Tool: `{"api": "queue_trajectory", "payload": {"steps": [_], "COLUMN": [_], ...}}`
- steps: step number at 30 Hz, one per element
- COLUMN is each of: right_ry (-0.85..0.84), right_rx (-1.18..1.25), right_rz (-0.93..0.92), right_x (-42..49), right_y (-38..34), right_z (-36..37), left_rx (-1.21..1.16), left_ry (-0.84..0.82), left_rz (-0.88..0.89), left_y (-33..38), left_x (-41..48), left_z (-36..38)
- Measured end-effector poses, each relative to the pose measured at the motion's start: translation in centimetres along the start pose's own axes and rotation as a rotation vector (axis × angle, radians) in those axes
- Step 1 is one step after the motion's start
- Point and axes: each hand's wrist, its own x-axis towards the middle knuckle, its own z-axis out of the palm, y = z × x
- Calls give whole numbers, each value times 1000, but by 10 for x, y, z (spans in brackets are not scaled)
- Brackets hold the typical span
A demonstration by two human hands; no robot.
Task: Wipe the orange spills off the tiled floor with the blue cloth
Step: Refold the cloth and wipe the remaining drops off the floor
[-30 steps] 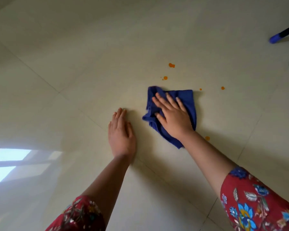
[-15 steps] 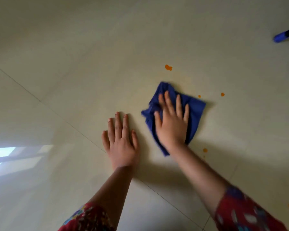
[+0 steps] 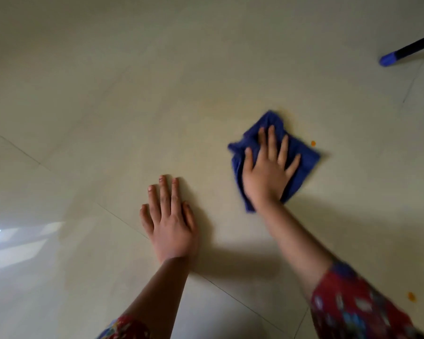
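Pressing down flat, the right grip (image 3: 267,174) is lying with its fingers straight and spread on top of the blue cloth (image 3: 305,159), released rather than clenched, and is pinning the cloth to the tiled floor (image 3: 157,94) by palm weight alone. The cloth is sitting bunched and partly folded under that palm, its corners poking out beyond the fingertips and beside the wrist. The left grip (image 3: 171,223) is also lying released, flat on bare tile nearer the person and well apart from the cloth; it is probably bracing the body's weight. By my reading the wiping stroke itself is under way, since blur is softening the forearm and the patterned red sleeve (image 3: 353,307). One small orange spot (image 3: 313,143) is showing just beside the cloth's far right edge, not yet covered, and larger orange splashes (image 3: 411,296) are sitting at the lower right edge of view, near the sleeve. The next move is likely calling for a short push of the cloth to the right over the near spot, with steady downward pressure so the fabric is not sliding out from under the palm, then a longer pull back toward the splashes. A dark pole with a blue tip (image 3: 387,61) is lying far off at the upper right, clear of the work.
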Motion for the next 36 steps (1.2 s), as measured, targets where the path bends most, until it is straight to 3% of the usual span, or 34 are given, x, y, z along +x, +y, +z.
{"api": "queue_trajectory", "payload": {"steps": [1, 3, 5, 6, 8, 11, 13, 15, 17, 19, 21, 22, 24, 27, 31, 33, 36], "right_ry": [-1, -62, -129, -148, -153, -124, -63, -22, -20, -85, -136, -155, -153, -115, 47, 7, -129], "right_rx": [-5, 20, 46, 53, 12, -38, -1, -14, -41, 2, 91, 124, 98, -3, 1, -47, -7], "right_rz": [-49, -345, -640, -702, -649, -259, -5, 130, 14, -333, -616, -672, -620, -218, 185, 165, -294], "right_x": [-28, -59, -44, -22, 28, 75, 66, 19, -41, -74, -56, -32, 27, 82, 17, -45, -80], "right_y": [-6, -31, -53, -58, -56, 5, 52, 65, 44, 11, -10, -15, -14, 48, 113, 92, 32], "right_z": [-1, -2, 1, 2, 4, 0, -10, -14, -14, -10, -5, -5, -4, -9, -18, -19, -17], "left_rx": [1, -5, -6, -3, 4, 4, 0, 5, 4, 2, 13, 13, 5, 7, 18, 26, 22], "left_ry": [6, 12, 13, 14, 17, 17, 21, 23, 21, 18, 20, 23, 32, 23, 31, 35, 30], "left_rz": [-4, -6, 4, 9, 12, 22, 13, 2, -2, -4, 14, 14, 5, 12, -5, -11, -8], "left_y": [2, 2, 2, 2, -1, 0, 1, 2, 4, 4, 5, 5, 3, 6, 6, 6, 7], "left_x": [1, 2, 2, 2, 2, 2, 2, 1, 1, 2, 1, 0, 3, 1, 1, 1, 3], "left_z": [0, 0, -1, -1, -1, -1, -1, -1, -2, -2, -2, -3, -4, -4, -2, -1, -2]}}
